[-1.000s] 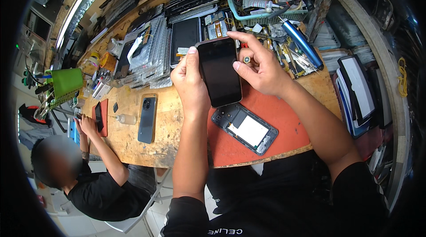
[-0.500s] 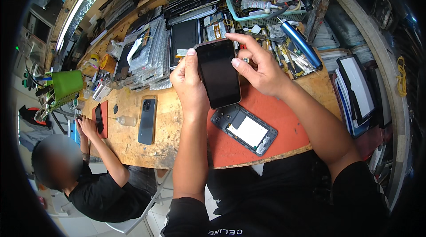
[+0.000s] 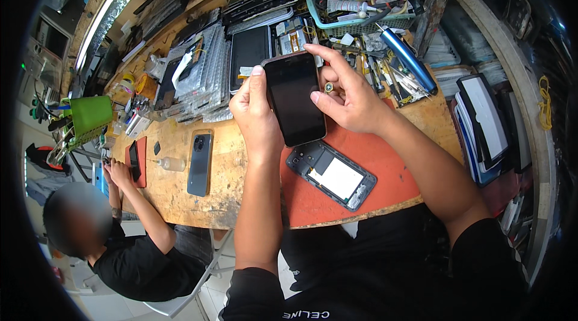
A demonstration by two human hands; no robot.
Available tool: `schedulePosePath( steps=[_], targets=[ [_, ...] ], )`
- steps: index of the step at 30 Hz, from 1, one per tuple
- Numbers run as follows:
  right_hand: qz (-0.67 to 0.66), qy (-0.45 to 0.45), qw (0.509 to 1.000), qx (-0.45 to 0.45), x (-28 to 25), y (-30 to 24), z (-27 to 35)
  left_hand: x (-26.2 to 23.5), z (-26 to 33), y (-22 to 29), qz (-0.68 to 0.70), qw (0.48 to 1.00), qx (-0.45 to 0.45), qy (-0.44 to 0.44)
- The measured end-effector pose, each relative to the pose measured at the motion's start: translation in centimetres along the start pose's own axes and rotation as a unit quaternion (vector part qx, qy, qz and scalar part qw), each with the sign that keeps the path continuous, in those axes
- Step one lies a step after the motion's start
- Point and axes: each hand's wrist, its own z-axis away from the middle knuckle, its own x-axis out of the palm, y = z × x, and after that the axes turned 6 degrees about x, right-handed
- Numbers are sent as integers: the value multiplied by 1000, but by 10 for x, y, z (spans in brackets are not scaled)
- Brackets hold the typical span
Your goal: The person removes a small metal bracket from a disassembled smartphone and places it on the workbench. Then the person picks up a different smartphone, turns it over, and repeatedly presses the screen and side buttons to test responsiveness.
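Left hand (image 3: 256,110) and right hand (image 3: 349,101) both clamp the phone (image 3: 295,99); open frame (image 3: 332,174) lies at five o'clock.

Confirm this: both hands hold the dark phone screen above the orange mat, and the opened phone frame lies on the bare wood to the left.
Not quite. In the head view, both hands hold the dark phone screen above the orange mat, but the opened phone frame lies on that mat, not on bare wood.
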Motion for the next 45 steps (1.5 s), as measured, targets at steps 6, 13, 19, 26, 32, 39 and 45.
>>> schedulePosePath(
  steps=[6, 13, 19, 26, 32, 39, 45],
  targets=[
    [-3, 6, 1000, -6, -1, 3, 0, -1, 0, -3, -17, 1000, 24, -7],
    [13, -3, 1000, -5, -2, -2, 2, 1, 1, -1, -5, 1000, 23, -6],
    [-1, -11, 1000, -2, -2, -2, 1, -1, 1, -3, -1, 1000, 19, -13],
    [-2, -14, 1000, -10, -4, -1, 2, -3, -1, -3, 21, 999, 20, -17],
    [18, 7, 999, -33, -1, 3, -2, -2, -1, -4, 1, 1000, 13, -7],
    [5, -2, 1000, -3, -1, -1, 3, -1, 1, -3, 14, 1000, 20, -6],
    [10, -5, 1000, -26, -2, 0, 0, 2, 0, -1, -7, 1000, 28, -4]
  ],
)
